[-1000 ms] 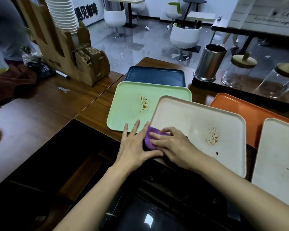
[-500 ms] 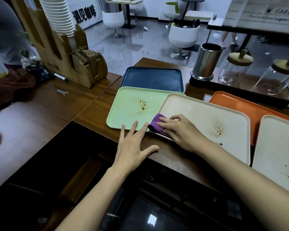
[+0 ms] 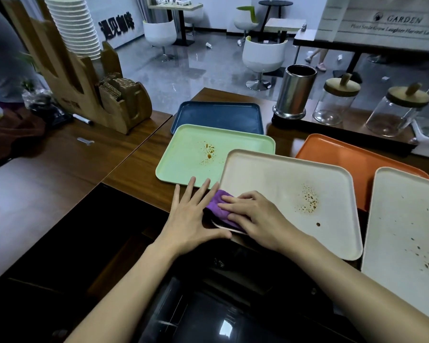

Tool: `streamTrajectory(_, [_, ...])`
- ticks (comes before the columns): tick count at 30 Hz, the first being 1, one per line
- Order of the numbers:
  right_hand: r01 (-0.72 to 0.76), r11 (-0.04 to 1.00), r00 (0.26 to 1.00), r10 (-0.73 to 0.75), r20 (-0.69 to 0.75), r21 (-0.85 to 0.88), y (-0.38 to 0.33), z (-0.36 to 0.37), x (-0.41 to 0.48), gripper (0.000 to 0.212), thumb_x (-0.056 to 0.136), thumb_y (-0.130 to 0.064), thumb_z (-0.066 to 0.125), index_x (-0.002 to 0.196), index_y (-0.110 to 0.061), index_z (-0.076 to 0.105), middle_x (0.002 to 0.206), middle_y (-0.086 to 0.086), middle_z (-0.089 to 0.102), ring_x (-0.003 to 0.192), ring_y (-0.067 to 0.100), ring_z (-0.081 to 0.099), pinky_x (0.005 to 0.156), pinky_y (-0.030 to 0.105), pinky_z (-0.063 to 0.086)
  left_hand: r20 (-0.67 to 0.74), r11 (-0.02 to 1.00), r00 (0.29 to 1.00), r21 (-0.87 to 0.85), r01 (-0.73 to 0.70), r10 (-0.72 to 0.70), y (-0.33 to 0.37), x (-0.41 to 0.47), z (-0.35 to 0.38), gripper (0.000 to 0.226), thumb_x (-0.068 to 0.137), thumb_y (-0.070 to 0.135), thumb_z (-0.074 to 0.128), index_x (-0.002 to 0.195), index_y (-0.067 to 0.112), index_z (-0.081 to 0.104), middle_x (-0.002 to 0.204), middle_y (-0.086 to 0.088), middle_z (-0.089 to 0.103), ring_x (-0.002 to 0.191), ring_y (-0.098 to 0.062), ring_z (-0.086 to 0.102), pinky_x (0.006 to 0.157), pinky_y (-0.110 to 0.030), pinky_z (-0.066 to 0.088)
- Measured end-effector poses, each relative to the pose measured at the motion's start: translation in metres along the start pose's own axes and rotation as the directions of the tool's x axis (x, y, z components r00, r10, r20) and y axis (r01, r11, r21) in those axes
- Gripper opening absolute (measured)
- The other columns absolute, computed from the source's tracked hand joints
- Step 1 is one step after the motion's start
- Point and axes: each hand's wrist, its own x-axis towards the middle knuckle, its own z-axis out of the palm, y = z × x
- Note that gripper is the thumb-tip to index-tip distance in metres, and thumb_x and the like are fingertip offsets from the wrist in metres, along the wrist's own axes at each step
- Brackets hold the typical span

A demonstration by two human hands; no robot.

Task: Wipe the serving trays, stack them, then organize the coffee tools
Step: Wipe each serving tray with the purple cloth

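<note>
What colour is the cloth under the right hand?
Purple cloth, seen best in the head view, pressed by the right hand.

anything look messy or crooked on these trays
Brown splatter stains mark the pale green plastic tray, the middle cream rectangular tray and the far-right cream tray. The middle cream tray also lies askew, its far corner overlapping the green tray.

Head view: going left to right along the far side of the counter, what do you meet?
Wooden cup holder → blue tray → steel canister → first glass jar → second glass jar.
</note>
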Motion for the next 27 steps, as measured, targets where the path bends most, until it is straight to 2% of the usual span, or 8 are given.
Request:
streamTrajectory(5, [0.0,0.998,1.0,0.001,-0.01,0.063,-0.01,0.016,-0.013,0.049,0.096,-0.053,0.037,0.137,-0.039,0.059,0.144,-0.027,0.049,0.113,0.014,0.044,0.104,0.021,0.036,-0.078,0.99,0.997,-0.138,-0.005,-0.006,0.005,-0.023,0.011,0.118,0.067,0.099,0.044,0.162,0.034,0.022,0.162,0.032,0.004,0.154,0.001,-0.012,0.127,-0.046,-0.003])
streamTrajectory(8, [0.006,0.999,1.0,-0.005,-0.018,0.052,-0.01,0.019,-0.017,0.051,0.095,-0.056,0.036,0.137,-0.04,0.059,0.144,-0.031,0.046,0.115,0.012,0.042,0.105,0.024,0.037,-0.077,0.983,0.997,-0.186,0.001,-0.016,0.008,-0.024,0.01,0.113,0.069,0.098,0.046,0.16,0.034,0.027,0.163,0.032,0.011,0.154,0.002,-0.009,0.126,-0.047,-0.005])
streamTrajectory(12, [0.051,0.997,0.999,-0.052,-0.004,-0.064,-0.009,0.018,-0.015,0.051,0.096,-0.054,0.034,0.137,-0.036,0.061,0.146,-0.02,0.052,0.114,0.017,0.045,0.103,0.03,0.041,-0.072,0.979,0.996,-0.202,0.031,-0.047,0.012,-0.023,0.008,0.108,0.073,0.096,0.046,0.161,0.036,0.025,0.162,0.03,0.015,0.153,0.003,-0.008,0.126,-0.046,-0.008])
streamTrajectory(16, [0.083,0.972,0.99,-0.106,-0.092,-0.221,0.008,0.004,-0.006,0.045,0.097,-0.045,0.042,0.131,-0.028,0.067,0.139,-0.009,0.061,0.106,0.027,0.055,0.097,0.034,0.048,-0.045,0.981,0.995,-0.181,0.074,-0.084,0.016,-0.02,0.006,0.11,0.071,0.096,0.044,0.162,0.04,0.014,0.164,0.022,0.021,0.155,0.001,-0.005,0.125,-0.046,-0.011])
streamTrajectory(20, [-0.037,0.965,0.985,-0.008,-0.17,-0.26,0.03,-0.015,0.004,0.036,0.097,-0.032,0.061,0.132,-0.026,0.066,0.142,-0.004,0.059,0.109,0.032,0.055,0.098,0.038,0.046,-0.024,0.975,0.995,-0.203,0.09,-0.097,0.017,-0.019,0.003,0.109,0.072,0.09,0.051,0.162,0.043,0.01,0.158,0.032,0.013,0.154,0.002,-0.005,0.125,-0.048,-0.013])
streamTrajectory(22, [-0.146,0.96,0.967,0.088,-0.24,-0.237,0.045,-0.027,0.009,0.036,0.097,-0.029,0.062,0.133,-0.025,0.065,0.144,-0.001,0.057,0.111,0.034,0.054,0.101,0.039,0.043,-0.01,0.97,0.995,-0.222,0.096,-0.101,0.017,-0.02,0.001,0.107,0.073,0.089,0.054,0.161,0.046,0.009,0.155,0.034,0.008,0.154,0.003,-0.006,0.125,-0.047,-0.015])
streamTrajectory(25, [-0.325,0.93,0.896,0.243,-0.372,-0.174,0.069,-0.044,0.008,0.035,0.099,-0.024,0.061,0.134,-0.023,0.065,0.145,0.0,0.056,0.114,0.034,0.052,0.102,0.033,0.036,0.001,0.964,0.995,-0.244,0.101,-0.104,0.018,-0.019,-0.001,0.105,0.074,0.089,0.055,0.16,0.048,0.009,0.156,0.036,0.008,0.154,0.004,-0.006,0.124,-0.046,-0.017])
streamTrajectory(27, [-0.365,0.918,0.873,0.28,-0.4,-0.154,0.075,-0.046,0.006,0.036,0.099,-0.023,0.061,0.134,-0.024,0.064,0.145,-0.002,0.056,0.114,0.033,0.051,0.103,0.031,0.035,0.011,0.962,0.995,-0.254,0.1,-0.101,0.02,-0.019,-0.003,0.105,0.075,0.087,0.057,0.16,0.048,0.01,0.155,0.037,0.008,0.153,0.004,-0.004,0.123,-0.045,-0.018])
